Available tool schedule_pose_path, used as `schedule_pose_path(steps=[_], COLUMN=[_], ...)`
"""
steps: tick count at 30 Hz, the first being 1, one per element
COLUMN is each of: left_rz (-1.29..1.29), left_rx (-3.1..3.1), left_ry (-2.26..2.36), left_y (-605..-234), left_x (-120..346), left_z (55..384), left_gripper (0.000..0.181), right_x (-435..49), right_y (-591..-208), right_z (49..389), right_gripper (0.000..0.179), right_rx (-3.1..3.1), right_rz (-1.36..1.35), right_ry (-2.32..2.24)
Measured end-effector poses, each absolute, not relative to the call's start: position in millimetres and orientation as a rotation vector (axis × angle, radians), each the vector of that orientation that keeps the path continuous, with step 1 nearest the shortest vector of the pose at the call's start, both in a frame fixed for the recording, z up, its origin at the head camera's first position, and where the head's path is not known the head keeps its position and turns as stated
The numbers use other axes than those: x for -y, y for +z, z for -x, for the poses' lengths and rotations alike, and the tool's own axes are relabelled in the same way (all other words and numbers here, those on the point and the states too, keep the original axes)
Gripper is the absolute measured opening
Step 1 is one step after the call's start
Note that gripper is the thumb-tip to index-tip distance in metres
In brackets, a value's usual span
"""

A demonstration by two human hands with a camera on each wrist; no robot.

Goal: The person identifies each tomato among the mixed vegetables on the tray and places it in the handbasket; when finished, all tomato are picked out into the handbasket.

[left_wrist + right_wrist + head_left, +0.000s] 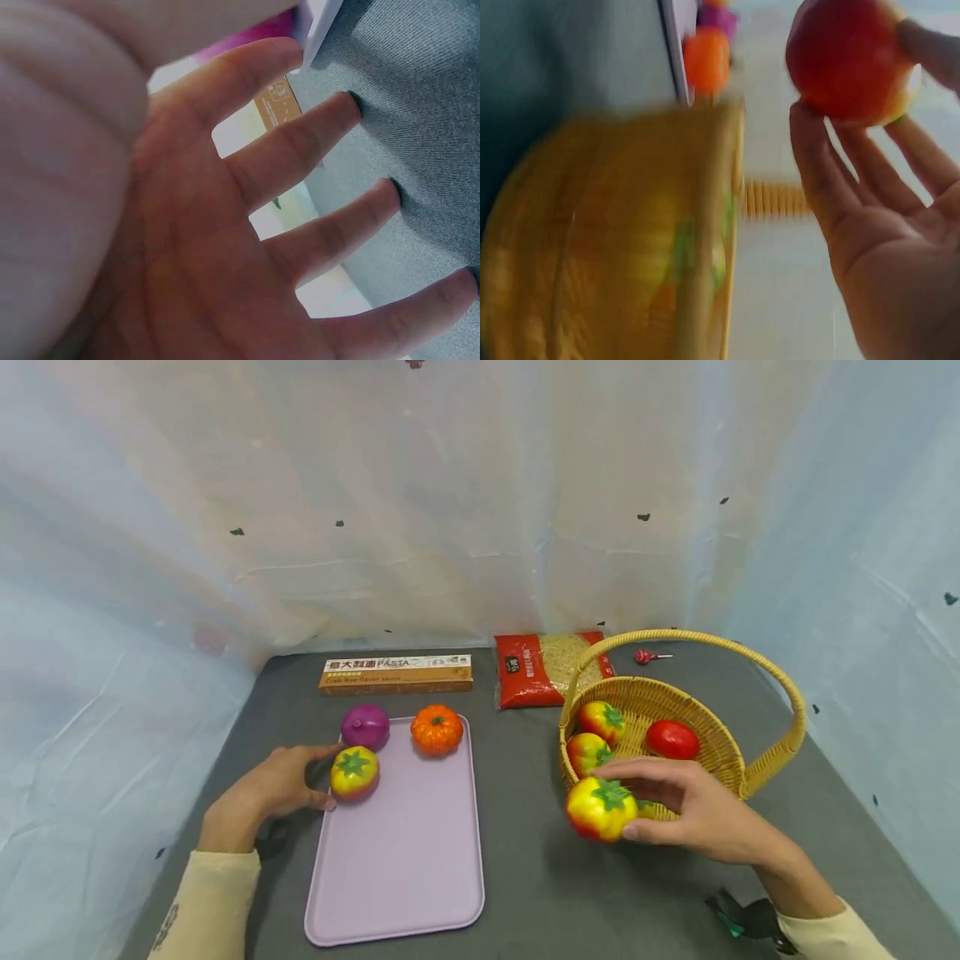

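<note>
My right hand (697, 797) pinches a yellow-and-red toy fruit with a green leafy top (596, 814) between thumb and fingers, over the near left rim of a wicker basket (776, 762). Seen from the right wrist, the held fruit (847, 64) is above the rim. Two similar fruits (600, 720) and a red tomato-like one (672, 740) lie inside the basket. At the left edge of a lilac tray (405, 868), my left hand (262, 789) spreads its fingers beside another yellow-and-red fruit (354, 772). The left wrist view shows fingertips (386, 191) down at the grey cloth.
A purple onion-like toy (365, 727) and an orange toy pumpkin (437, 730) sit at the tray's far end. Behind are a pasta box (397, 675), a red bag of pasta (528, 672) and a lollipop (645, 657). The basket's tall handle arches over its opening.
</note>
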State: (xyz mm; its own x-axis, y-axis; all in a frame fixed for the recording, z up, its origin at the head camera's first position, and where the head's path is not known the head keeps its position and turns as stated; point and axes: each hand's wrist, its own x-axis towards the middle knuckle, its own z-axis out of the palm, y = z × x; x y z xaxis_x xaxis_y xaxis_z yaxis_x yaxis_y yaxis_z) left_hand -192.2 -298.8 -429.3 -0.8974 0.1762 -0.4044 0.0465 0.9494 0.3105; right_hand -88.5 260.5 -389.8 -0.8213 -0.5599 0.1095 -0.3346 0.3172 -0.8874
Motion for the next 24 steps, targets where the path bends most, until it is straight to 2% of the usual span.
schedule_pose_path(steps=[4, 9, 16, 24], left_rz=[-0.17, -0.216, -0.223, -0.207], left_rx=[-2.678, -2.688, -2.692, -2.691], left_ry=[0.405, 0.415, 0.418, 0.414], left_y=[-431.5, -432.8, -432.2, -431.7], left_x=[300.3, 301.3, 300.8, 299.2], left_z=[192.3, 191.7, 190.1, 190.3], left_gripper=[0.101, 0.1, 0.099, 0.1], right_x=[-304.0, -334.1, -347.0, -340.3], right_y=[-380.6, -376.6, -383.1, -384.3], right_z=[71.8, 57.9, 57.7, 67.3], right_gripper=[0.055, 0.06, 0.059, 0.054], right_rx=[-2.446, -2.708, -2.929, -2.957], right_rz=[0.722, 0.677, 0.601, 0.59], right_ry=[-1.497, -1.302, -1.031, -0.862])
